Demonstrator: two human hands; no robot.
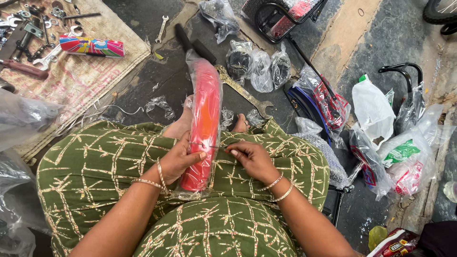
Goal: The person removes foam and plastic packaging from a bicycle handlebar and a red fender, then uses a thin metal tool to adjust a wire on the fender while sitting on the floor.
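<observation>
Both forearms rise from the bottom edge toward the centre of the frame, bangles at each wrist. The left hand (178, 159) is curled, fingers wrapped and thumb pointing right. The right hand (252, 159), just right of centre, has fingertips pinched together, knuckles up, pointing left.

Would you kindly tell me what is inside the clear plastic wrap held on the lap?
Inside the clear plastic wrap lies a long red-orange curved part. The left hand covers its middle; the right hand pinches beside it. Its underside is hidden.
</observation>
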